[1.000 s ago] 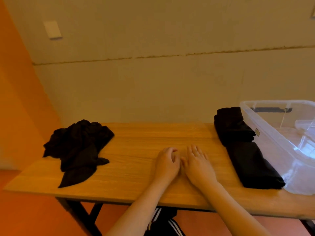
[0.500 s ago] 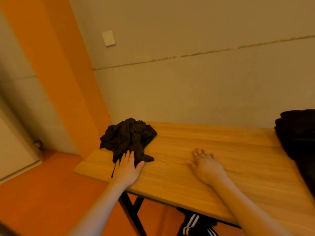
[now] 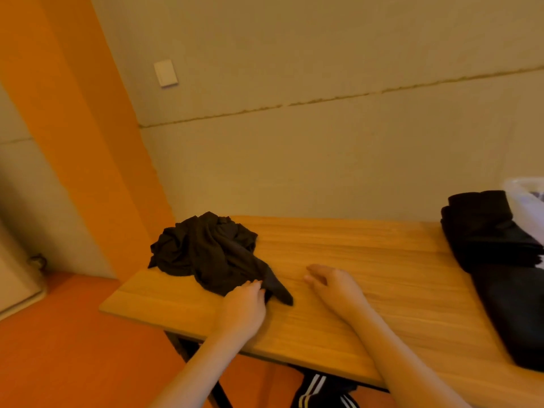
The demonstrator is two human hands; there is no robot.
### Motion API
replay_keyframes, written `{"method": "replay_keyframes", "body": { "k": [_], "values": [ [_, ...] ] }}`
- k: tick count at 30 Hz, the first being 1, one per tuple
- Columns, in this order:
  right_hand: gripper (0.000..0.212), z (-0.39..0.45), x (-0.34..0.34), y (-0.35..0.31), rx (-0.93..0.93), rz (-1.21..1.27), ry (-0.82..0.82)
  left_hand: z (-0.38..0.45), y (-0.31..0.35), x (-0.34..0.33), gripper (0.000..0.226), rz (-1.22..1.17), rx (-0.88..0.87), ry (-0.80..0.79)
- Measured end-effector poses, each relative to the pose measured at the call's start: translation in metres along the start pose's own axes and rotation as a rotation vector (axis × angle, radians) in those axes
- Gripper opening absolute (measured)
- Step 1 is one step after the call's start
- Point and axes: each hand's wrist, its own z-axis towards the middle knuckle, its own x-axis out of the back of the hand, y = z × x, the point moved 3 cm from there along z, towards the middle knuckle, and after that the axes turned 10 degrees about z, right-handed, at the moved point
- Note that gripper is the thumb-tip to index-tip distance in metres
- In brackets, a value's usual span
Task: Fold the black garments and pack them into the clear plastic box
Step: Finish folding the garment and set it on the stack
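Black garments occupy two positions on the wooden table (image 3: 368, 260). A crumpled garment (image 3: 209, 254) lies at the far left corner, with one tail trailing toward the near edge. A folded stack (image 3: 500, 266) lies at the right end, touching the clear plastic box (image 3: 527, 195), of which only a corner shows at the right edge of the view.

The left hand (image 3: 244, 307) meets the tail of the crumpled garment; its fingers curl over the cloth, apparently grasping it. The right hand (image 3: 335, 287) rests on bare wood just right of that tail, fingers loosely bent, holding nothing.

Probable step: drawing the crumpled garment toward the table centre for folding.

Risks:
- The bundle sits close to the left edge; a one-point pull may drag loose cloth over the edge.
- Thin fabric may slip from the fingers.
- Tangled layers may resist spreading flat.
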Motion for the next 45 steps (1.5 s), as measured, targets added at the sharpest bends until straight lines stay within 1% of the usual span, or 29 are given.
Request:
{"method": "replay_keyframes", "body": {
  "k": [2, 4, 6, 8, 9, 10, 11, 12, 14, 15, 16, 17, 18, 20, 21, 25, 26, 28, 29, 31, 33, 34, 36, 38, 41, 43, 45],
  "values": [
    [0.045, -0.004, 0.002, -0.003, -0.008, 0.195, 0.015, -0.008, 0.024, -0.002, 0.032, -0.017, -0.046, -0.017],
    [0.041, -0.006, 0.002, -0.004, -0.016, 0.376, 0.013, -0.014, 0.042, -0.004, 0.034, -0.079, -0.104, -0.072],
    [0.032, -0.007, 0.002, -0.003, -0.025, 0.528, -0.001, -0.021, 0.054, -0.005, 0.034, -0.214, -0.180, -0.176],
    [0.029, -0.008, 0.002, -0.003, -0.068, 0.651, -0.028, -0.029, 0.061, -0.007, 0.037, -0.291, -0.279, -0.285],
    [0.029, -0.008, 0.002, -0.003, -0.086, 0.649, -0.037, -0.032, 0.062, -0.007, 0.039, -0.294, -0.327, -0.339],
    [0.028, -0.009, 0.002, -0.004, -0.094, 0.604, -0.046, -0.035, 0.060, -0.006, 0.040, -0.300, -0.367, -0.384],
    [0.029, -0.009, 0.001, -0.005, -0.092, 0.524, -0.068, -0.036, 0.057, -0.002, 0.039, -0.316, -0.393, -0.396],
    [0.035, -0.009, -0.001, -0.006, -0.084, 0.414, -0.104, -0.035, 0.051, 0.006, 0.037, -0.350, -0.395, -0.347],
    [0.059, -0.008, -0.004, -0.009, -0.056, 0.147, -0.157, -0.026, 0.030, 0.025, 0.031, -0.412, -0.321, -0.086],
    [0.067, -0.006, -0.004, -0.009, -0.036, 0.013, -0.155, -0.019, 0.017, 0.030, 0.029, -0.406, -0.269, 0.030],
    [0.071, -0.004, -0.005, -0.008, -0.010, -0.103, -0.145, -0.013, 0.004, 0.032, 0.031, -0.381, -0.221, 0.085],
    [0.073, -0.002, -0.005, -0.008, 0.001, -0.193, -0.138, -0.008, -0.008, 0.029, 0.035, -0.338, -0.176, 0.065],
    [0.074, -0.001, -0.006, -0.006, -0.006, -0.243, -0.121, -0.004, -0.018, 0.022, 0.042, -0.262, -0.136, -0.019],
    [0.067, 0.001, -0.005, 0.000, -0.046, -0.201, -0.052, -0.002, -0.034, 0.003, 0.057, -0.054, -0.072, -0.210],
    [0.059, 0.001, -0.004, 0.003, -0.064, -0.134, -0.008, -0.002, -0.040, -0.004, 0.063, 0.021, -0.038, -0.248],
    [0.014, -0.002, 0.007, 0.008, -0.118, 0.146, 0.152, 0.003, -0.048, -0.011, 0.079, 0.095, 0.082, -0.229],
    [0.011, -0.003, 0.013, 0.009, -0.121, 0.166, 0.197, 0.004, -0.048, -0.011, 0.081, 0.100, 0.091, -0.234],
    [0.018, -0.004, 0.029, 0.011, -0.122, 0.159, 0.295, 0.005, -0.048, -0.011, 0.081, 0.112, 0.085, -0.258],
    [0.018, -0.004, 0.042, 0.014, -0.129, 0.173, 0.362, 0.004, -0.049, -0.010, 0.080, 0.119, 0.078, -0.268],
    [0.015, -0.009, 0.074, 0.021, -0.185, 0.291, 0.528, 0.004, -0.050, -0.011, 0.077, 0.135, 0.060, -0.279],
    [0.025, -0.019, 0.110, 0.029, -0.268, 0.443, 0.721, 0.004, -0.050, -0.012, 0.073, 0.160, 0.045, -0.288],
    [0.028, -0.025, 0.126, 0.032, -0.283, 0.478, 0.806, 0.004, -0.050, -0.013, 0.070, 0.172, 0.038, -0.296],
    [0.031, -0.031, 0.149, 0.032, -0.261, 0.441, 0.905, 0.005, -0.049, -0.014, 0.066, 0.169, 0.033, -0.296],
    [0.032, -0.032, 0.158, 0.023, -0.214, 0.356, 0.889, 0.004, -0.049, -0.012, 0.063, 0.126, 0.056, -0.218],
    [0.039, -0.033, 0.149, 0.006, -0.146, 0.238, 0.798, 0.001, -0.047, -0.003, 0.060, 0.089, 0.120, -0.021],
    [0.040, -0.029, 0.133, -0.004, -0.047, 0.121, 0.739, 0.002, -0.034, 0.001, 0.062, 0.075, 0.095, -0.006],
    [0.042, -0.020, 0.110, -0.006, 0.026, 0.024, 0.604, 0.005, -0.008, -0.001, 0.066, 0.093, -0.003, -0.072]
  ]
}}
